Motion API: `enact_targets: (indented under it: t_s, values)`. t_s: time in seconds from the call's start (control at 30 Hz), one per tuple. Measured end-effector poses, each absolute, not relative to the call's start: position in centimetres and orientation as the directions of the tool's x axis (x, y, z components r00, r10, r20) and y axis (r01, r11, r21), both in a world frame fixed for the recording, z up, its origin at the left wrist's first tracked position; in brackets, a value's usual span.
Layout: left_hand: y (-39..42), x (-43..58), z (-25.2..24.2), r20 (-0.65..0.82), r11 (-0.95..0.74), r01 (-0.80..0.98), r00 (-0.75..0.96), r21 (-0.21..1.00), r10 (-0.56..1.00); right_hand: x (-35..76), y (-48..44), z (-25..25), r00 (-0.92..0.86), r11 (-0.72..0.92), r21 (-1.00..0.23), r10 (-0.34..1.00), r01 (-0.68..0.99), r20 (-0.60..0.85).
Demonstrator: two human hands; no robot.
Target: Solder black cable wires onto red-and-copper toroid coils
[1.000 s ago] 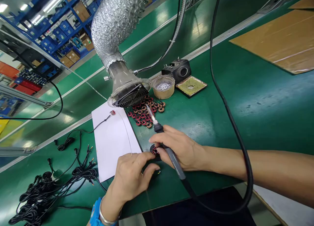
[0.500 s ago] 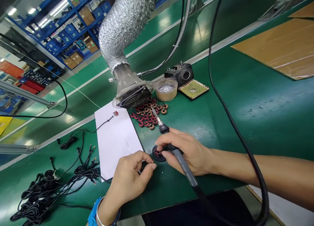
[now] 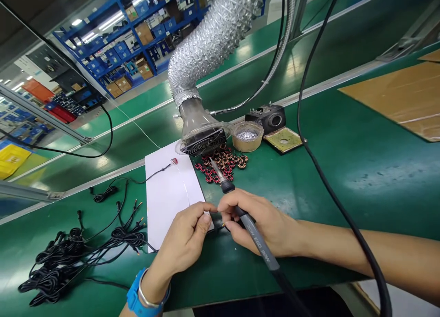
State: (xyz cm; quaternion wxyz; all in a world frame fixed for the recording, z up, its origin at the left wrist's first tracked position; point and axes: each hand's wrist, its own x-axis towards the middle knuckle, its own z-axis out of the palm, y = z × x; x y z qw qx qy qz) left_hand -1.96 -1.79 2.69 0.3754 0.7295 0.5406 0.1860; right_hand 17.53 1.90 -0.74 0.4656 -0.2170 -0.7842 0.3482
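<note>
My right hand (image 3: 261, 220) is closed round a grey and black soldering iron (image 3: 256, 239), its metal tip pointing up and away over a pile of small red and copper wire-wound rings (image 3: 223, 163). Between its thumb and fingers shows a small orange wire end (image 3: 223, 225) beside a dark piece, mostly hidden. My left hand (image 3: 185, 236) is next to it, index finger stretched to the right fingertips and thumb bent in. Thin silvery solder wire (image 3: 186, 191) runs across a white sheet (image 3: 165, 197) to the left hand, where the fingers hide its end.
A fume extractor hood (image 3: 202, 140) hangs over the rings. Behind stand a round tub (image 3: 247, 140), a black iron holder (image 3: 271, 119) and a yellow sponge tray (image 3: 284, 139). Bundled black cables (image 3: 62, 262) lie left; the iron's cord (image 3: 330, 188) loops past the right arm. Cardboard (image 3: 405, 97) lies right.
My left hand has moved its index finger across to the right fingertips. The orange wire end, formerly at the left fingertips, is now at the right hand. The view has shifted slightly.
</note>
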Motion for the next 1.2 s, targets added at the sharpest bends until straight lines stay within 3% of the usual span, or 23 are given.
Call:
enact_targets:
  t_s: [0.1,0.2,0.27,0.43,0.63,0.73,0.87,1.0,1.2]
  values:
    - [-1.5,-2.4,2.6,-0.115,-0.157,0.515,0.457,0.843,0.882,17.4,2.5,-0.5,-0.470,0.700,-0.712,0.613,-0.048,0.635]
    - [-1.5,-2.5,2.2,-0.238,0.030,0.393,0.493,0.919,0.837,17.4,2.8,-0.8,-0.454,0.715,-0.695,0.596,-0.076,0.663]
    - [-1.7,-2.3,2.0,-0.284,0.081,0.424,0.442,0.902,0.851,17.5,2.8,-1.0,-0.443,0.692,-0.719,0.627,-0.062,0.641]
    - [-2.1,-1.6,2.3,-0.195,-0.048,0.560,0.366,0.827,0.910,17.4,2.3,-1.4,-0.422,0.642,-0.766,0.691,-0.016,0.587]
    - [-1.8,-3.6,2.9,-0.160,0.084,0.195,0.415,0.977,0.896,17.1,2.1,-1.7,-0.402,0.585,-0.810,0.732,-0.042,0.549]
    - [-1.4,-4.4,2.6,-0.118,0.094,0.091,0.324,0.991,0.939,17.2,2.2,-1.7,-0.385,0.544,-0.837,0.762,-0.055,0.521]
    - [-1.7,-3.4,1.8,-0.040,-0.038,0.279,0.269,0.960,0.962,17.2,2.1,-1.8,-0.369,0.560,-0.825,0.754,-0.070,0.544]
    - [-2.7,-1.6,1.6,-0.040,-0.141,0.537,0.310,0.832,0.950,16.9,1.9,-1.7,-0.332,0.643,-0.764,0.711,-0.051,0.620]
    - [-3.2,-0.9,2.2,-0.147,-0.029,0.522,0.293,0.853,0.945,16.6,1.6,-2.0,-0.338,0.584,-0.810,0.752,-0.059,0.567]
